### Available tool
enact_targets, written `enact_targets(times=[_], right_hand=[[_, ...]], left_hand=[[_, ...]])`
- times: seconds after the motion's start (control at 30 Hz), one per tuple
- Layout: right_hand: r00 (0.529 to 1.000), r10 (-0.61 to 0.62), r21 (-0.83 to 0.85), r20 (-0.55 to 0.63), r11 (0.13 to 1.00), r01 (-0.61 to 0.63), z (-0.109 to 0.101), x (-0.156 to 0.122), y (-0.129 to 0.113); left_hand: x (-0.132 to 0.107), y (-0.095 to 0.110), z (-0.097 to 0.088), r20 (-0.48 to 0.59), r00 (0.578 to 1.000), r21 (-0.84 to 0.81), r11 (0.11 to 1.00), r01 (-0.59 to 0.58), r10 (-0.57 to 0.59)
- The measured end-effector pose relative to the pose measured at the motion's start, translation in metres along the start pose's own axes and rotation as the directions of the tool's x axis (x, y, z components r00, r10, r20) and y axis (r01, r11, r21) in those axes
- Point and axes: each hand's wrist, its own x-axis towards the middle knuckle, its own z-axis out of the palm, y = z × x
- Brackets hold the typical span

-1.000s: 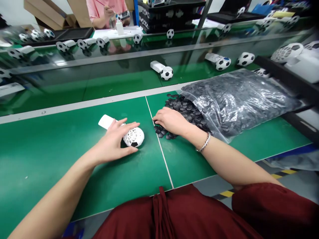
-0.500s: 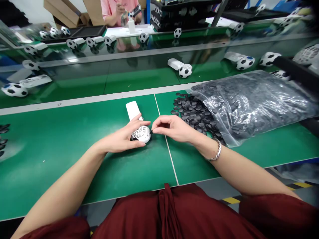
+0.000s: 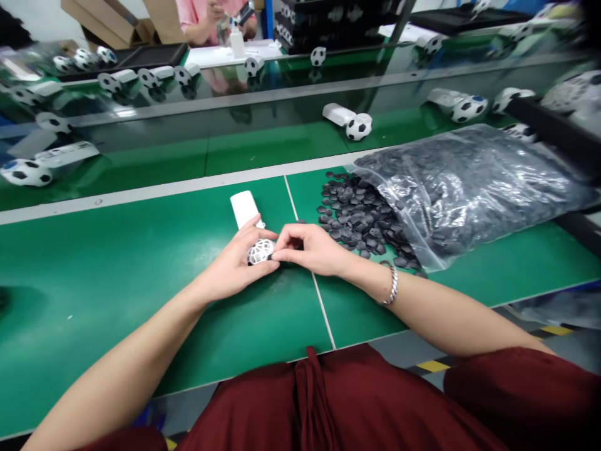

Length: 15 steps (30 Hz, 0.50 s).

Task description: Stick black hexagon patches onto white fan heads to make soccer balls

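A white handheld item with a ball-shaped lattice head (image 3: 260, 252) and a flat white handle (image 3: 245, 208) lies on the green bench. My left hand (image 3: 239, 255) curls round the head, fingers on its far side and thumb on its near side. At the head's right side, the fingertips of my right hand (image 3: 305, 248) pinch together against it. A small black piece was in that pinch a moment ago; now the fingers mostly hide it. Many loose black pieces (image 3: 361, 213) lie right of my right hand.
A clear plastic bag (image 3: 469, 188) full of black pieces lies at the right. Beyond the bench edge, a football-headed item (image 3: 359, 126) sits on a green belt (image 3: 272, 141), with several more around. Across from me, a person in pink (image 3: 201, 22) works near a white bottle (image 3: 237, 44).
My right hand has moved slightly left, bringing its pinched fingertips against the lattice head. The football-headed item on the belt has shifted a little right. The view has tilted slightly.
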Motion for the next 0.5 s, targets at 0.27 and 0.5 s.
enact_targets(times=[0.27,0.5], right_hand=[[0.904,-0.079,-0.225,-0.421,0.974,-0.02,-0.065,0.004,-0.011],[0.927,0.077,-0.413,-0.368,0.879,-0.237,-0.083,0.001,-0.003]], left_hand=[[0.0,0.001,0.004,-0.05,0.986,-0.071,0.985,0.155,-0.159],[-0.001,-0.006,-0.003,-0.008,0.986,-0.216,0.963,0.161,-0.166]])
